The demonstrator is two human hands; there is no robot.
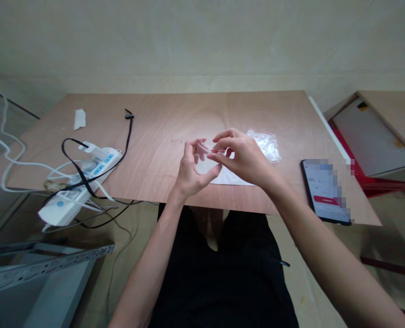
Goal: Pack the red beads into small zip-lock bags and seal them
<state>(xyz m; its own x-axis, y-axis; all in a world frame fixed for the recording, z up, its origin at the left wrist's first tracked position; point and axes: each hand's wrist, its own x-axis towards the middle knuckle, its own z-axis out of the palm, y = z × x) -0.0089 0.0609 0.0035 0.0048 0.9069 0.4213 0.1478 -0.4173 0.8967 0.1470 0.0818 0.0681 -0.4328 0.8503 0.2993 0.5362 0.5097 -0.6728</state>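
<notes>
A small clear plastic bag (pixel 205 149) with a red strip along its edge is held between my hands above the table's front half. My right hand (pixel 241 152) pinches its right end between thumb and fingers. Curled around its left end are the fingers of my left hand (pixel 194 168), with the thumb stretched out below; their exact grip is partly hidden. Under my hands lies a white sheet (pixel 231 176). Just beyond my right hand is a pile of clear plastic bags (pixel 265 145), also with a red line.
On the left, a white power strip (pixel 66 205) carries plugs and tangled black and white cables. A white scrap (pixel 80 119) lies near the back left. A phone (pixel 325 191) rests at the table's right edge. A metal shelf frame (pixel 48 269) stands low at left.
</notes>
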